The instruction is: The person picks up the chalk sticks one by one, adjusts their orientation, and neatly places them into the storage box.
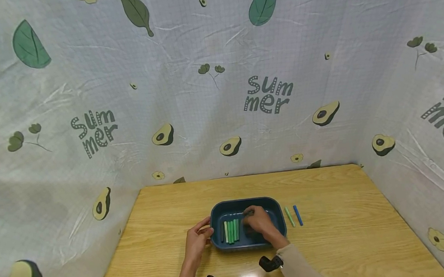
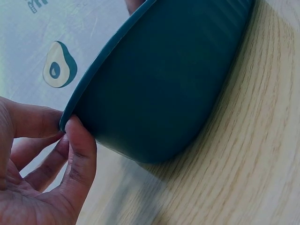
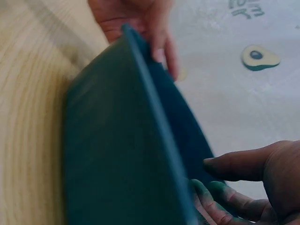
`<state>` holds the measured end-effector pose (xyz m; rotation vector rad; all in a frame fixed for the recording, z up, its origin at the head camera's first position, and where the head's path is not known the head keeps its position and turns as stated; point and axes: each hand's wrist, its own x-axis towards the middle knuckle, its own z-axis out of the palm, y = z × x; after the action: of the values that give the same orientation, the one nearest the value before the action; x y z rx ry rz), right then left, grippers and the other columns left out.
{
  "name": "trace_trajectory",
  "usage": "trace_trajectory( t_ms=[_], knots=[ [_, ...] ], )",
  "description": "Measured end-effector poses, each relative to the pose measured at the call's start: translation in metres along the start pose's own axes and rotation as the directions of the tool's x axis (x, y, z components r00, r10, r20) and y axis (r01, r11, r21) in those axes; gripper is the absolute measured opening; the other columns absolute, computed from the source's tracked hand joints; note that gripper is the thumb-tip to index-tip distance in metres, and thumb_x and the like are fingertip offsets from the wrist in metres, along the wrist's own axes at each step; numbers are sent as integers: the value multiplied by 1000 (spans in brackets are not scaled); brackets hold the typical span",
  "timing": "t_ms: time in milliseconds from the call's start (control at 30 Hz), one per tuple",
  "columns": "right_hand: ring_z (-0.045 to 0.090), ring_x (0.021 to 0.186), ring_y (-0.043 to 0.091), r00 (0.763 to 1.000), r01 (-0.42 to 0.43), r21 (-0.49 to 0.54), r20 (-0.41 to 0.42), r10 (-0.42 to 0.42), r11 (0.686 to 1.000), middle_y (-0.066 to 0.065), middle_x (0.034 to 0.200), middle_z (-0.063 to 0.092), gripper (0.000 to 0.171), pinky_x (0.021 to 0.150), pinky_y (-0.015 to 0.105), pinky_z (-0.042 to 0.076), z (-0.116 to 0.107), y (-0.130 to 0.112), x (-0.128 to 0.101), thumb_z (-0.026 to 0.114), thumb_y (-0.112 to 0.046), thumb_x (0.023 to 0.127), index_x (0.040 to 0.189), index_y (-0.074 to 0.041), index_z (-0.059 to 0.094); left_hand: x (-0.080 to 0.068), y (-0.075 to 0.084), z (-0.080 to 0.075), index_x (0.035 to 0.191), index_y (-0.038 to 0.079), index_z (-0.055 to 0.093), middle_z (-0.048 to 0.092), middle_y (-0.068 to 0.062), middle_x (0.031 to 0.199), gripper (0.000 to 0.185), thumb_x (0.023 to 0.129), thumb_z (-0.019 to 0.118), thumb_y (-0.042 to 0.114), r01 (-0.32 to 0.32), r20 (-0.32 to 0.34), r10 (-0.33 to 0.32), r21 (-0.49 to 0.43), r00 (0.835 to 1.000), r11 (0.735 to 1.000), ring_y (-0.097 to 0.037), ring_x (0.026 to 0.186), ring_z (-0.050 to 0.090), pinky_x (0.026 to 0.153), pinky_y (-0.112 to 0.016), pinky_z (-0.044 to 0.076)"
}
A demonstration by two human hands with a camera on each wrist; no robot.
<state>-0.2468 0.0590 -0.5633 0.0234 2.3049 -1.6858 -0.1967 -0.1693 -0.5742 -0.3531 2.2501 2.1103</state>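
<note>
A dark blue tray [image 1: 277,209] sits on the wooden table and holds several green sticks [image 1: 231,231] laid side by side at its left. My left hand [image 1: 205,232] pinches the tray's left rim between thumb and fingers; the left wrist view shows this hand [image 2: 65,129] on the tray [image 2: 159,84]. My right hand [image 1: 252,216] reaches palm down into the tray, fingertips at a short dark stick [image 1: 248,213]. I cannot tell whether they pinch it. In the right wrist view, green-stained fingertips [image 3: 211,190] hang over the tray [image 3: 122,154].
A green stick [image 1: 289,216] and a blue stick [image 1: 298,215] lie on the table [image 1: 348,232] just right of the tray. Printed cloth walls [image 1: 218,91] close in the table at the back and on both sides.
</note>
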Motion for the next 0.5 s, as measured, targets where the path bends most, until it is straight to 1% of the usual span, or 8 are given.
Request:
trace_trajectory(
  t_ms=[133,267,433,500],
  knots=[
    [68,80,25,999,45,36,-8,-45,998,14,101,69,34,69,40,58,-14,-5,-5,68,-12,88,120,1,62,0,0,0,136,3,58,58,-23,129,43,93,61,2,4,1,-4,4,1000,1000,-17,90,63,62,-30,54],
    [69,89,28,996,77,75,-48,-73,994,16,103,69,34,75,45,58,-29,-11,-11,67,-9,90,121,1,61,0,0,0,136,2,57,58,-24,129,43,93,60,2,6,2,-6,4,1000,1000,-20,93,64,63,-31,55],
    [69,87,23,987,105,84,-132,-93,991,16,104,68,32,75,44,59,-47,-17,-18,67,-8,90,121,0,62,0,2,0,136,-1,57,57,-27,129,43,92,59,-1,8,8,-8,-3,1000,1000,-24,95,64,64,-33,55],
    [69,87,24,979,117,91,-177,-99,989,17,106,68,32,75,43,59,-54,-18,-21,67,-7,90,121,0,62,-1,1,0,135,-2,56,57,-28,129,43,92,59,-2,10,10,-10,-6,1000,1000,-24,94,64,63,-33,55]
  ],
)
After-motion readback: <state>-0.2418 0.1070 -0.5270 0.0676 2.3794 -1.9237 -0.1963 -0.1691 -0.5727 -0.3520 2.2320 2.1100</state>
